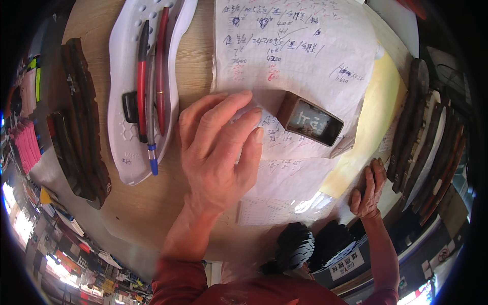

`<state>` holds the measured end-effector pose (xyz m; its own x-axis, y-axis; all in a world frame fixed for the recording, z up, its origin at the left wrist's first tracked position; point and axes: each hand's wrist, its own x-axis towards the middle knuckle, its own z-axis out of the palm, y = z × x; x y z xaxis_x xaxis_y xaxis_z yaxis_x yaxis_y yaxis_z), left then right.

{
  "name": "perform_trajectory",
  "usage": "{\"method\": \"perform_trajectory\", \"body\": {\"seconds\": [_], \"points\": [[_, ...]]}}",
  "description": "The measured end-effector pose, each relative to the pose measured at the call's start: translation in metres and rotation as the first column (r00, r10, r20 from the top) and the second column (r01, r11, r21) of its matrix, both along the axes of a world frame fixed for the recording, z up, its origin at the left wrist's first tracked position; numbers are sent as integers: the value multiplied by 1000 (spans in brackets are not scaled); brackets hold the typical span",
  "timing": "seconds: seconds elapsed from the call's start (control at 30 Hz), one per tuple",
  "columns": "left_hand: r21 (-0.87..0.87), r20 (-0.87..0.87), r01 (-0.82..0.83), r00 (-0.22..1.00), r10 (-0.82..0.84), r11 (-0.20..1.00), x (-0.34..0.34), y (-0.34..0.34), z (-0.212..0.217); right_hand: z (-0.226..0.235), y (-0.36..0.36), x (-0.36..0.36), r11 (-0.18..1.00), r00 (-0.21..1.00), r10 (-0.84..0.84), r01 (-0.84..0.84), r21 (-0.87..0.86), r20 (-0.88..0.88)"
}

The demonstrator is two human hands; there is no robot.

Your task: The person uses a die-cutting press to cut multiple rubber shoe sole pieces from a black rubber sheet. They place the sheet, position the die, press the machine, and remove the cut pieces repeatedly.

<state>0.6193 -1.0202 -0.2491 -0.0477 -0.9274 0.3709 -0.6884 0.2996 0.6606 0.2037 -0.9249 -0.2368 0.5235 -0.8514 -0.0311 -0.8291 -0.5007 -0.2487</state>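
Observation:
My left hand [221, 147] hovers palm down over the handwritten papers [244, 56], fingers bent and apart, with nothing visible in them. To its right, a dark brown rectangular box-like frame [288, 108] lies on the sheets, its inside partly in shadow. Left of this hand, a white shoe sole [122, 157] holds a red-and-black pen [142, 101], a dark red pen [161, 76], a blue-capped pen [152, 152] and a small black object [130, 108]. My right hand [370, 190] rests on the table's right side, fingers loosely bent and spread, beside the yellow sheet [351, 162].
Dark, curved sole-shaped pieces [81, 127] lie at the table's left side. More such pieces [432, 137] stand in a row along the right. Black bristly or ridged items [295, 246] sit by the near edge. Pink stacked material [28, 145] shows at far left.

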Motion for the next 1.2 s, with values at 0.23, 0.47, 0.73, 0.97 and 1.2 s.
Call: {"method": "perform_trajectory", "body": {"seconds": [0.23,0.47,0.73,0.97,1.2], "points": [[-11,-18,-28,999,27,1000,-1,-1,-2,-2,1,-2,1000,1000,-4,4,3,0],[4,-3,-34,999,34,999,-2,0,-1,-2,2,-3,1000,1000,0,0,3,-7],[-2,-7,-42,999,42,999,-2,-1,-2,-1,1,-2,1000,1000,2,-2,-3,-2],[-6,1,-54,999,54,999,-3,0,-1,-1,1,-1,1000,1000,0,0,-7,8],[3,16,-44,999,44,999,-2,0,-1,-1,1,0,1000,1000,-1,1,-9,6]]}}
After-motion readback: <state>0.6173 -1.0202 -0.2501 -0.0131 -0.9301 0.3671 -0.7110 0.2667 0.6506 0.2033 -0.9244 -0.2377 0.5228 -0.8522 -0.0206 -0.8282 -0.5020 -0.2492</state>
